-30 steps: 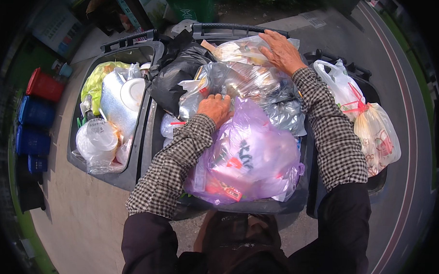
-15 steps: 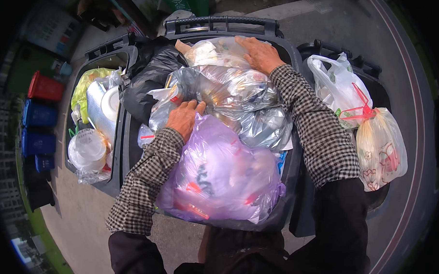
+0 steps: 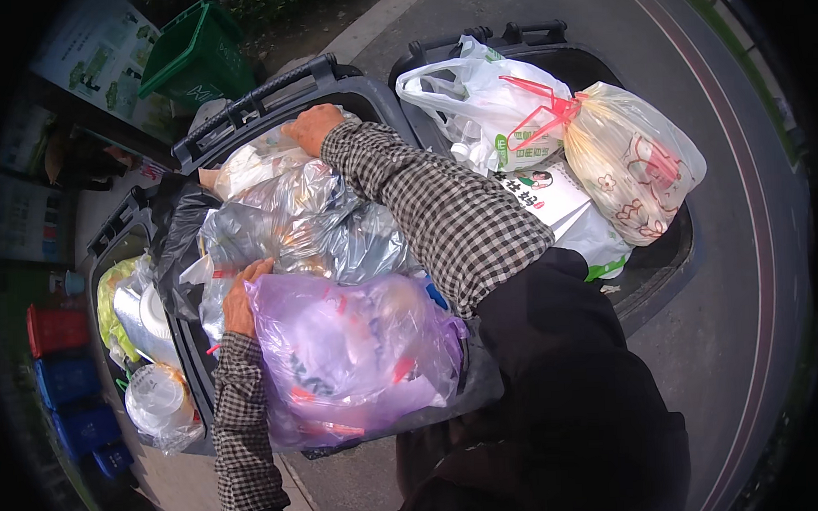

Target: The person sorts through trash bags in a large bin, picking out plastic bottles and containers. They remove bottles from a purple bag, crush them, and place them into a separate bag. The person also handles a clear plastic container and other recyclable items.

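Observation:
My right hand [image 3: 316,130] is curled at the far side of the middle bin, its fingers closed at the top of a clear rubbish bag [image 3: 253,164]. Below that bag lies a greyish see-through bag [image 3: 286,225] of mixed rubbish. My left hand [image 3: 240,299] rests between the greyish bag and a purple rubbish bag [image 3: 358,352], fingers stretched forward and partly covered by the purple plastic. The purple bag bulges over the near rim of the dark grey wheeled bin [image 3: 475,379]. A black bag [image 3: 181,229] lies along the bin's left side.
In the right-hand bin [image 3: 666,269] are a white carrier bag [image 3: 489,104] and a tied cream bag [image 3: 635,162]. The left-hand bin holds a yellow bag [image 3: 115,302] and a round plastic container [image 3: 155,397]. A green bin [image 3: 195,56] stands beyond; red [image 3: 58,329] and blue [image 3: 66,380] bins stand left.
My view has turned toward the right, showing more of the right-hand bin. My right hand, spread on the clear bag before, is now curled. The left hand is closer against the purple bag.

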The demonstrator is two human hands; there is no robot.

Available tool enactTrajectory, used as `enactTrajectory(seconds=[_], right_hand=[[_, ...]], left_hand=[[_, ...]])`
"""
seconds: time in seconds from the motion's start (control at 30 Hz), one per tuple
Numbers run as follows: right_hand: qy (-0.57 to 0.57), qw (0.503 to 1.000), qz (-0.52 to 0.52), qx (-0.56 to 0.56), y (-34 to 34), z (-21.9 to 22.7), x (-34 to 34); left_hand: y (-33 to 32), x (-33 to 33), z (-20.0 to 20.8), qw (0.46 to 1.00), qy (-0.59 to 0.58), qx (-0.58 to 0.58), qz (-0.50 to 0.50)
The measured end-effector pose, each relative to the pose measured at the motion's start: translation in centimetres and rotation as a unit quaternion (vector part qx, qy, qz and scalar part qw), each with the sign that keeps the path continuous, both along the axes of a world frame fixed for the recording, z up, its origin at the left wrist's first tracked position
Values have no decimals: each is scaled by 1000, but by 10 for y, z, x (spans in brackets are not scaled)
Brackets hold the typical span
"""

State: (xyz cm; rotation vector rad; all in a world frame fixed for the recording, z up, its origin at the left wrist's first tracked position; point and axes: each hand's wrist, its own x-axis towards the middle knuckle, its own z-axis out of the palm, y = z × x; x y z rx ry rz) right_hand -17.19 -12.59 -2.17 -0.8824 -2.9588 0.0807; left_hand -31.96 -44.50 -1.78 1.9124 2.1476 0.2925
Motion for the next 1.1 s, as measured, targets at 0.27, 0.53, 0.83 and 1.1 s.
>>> enactTrajectory(seconds=[0.27,0.53,0.83,1.1], right_hand=[[-37,996,-79,-25,-6,-3,4],[258,935,-105,-220,-36,50,124],[21,929,-352,109,-24,84,461],[-96,921,-352,140,-48,32,510]], left_hand=[[36,-45,-11,987,138,61,63],[53,-96,-59,997,67,-29,-16],[40,-95,8,994,-76,61,-57],[81,56,197,958,11,287,-30]])
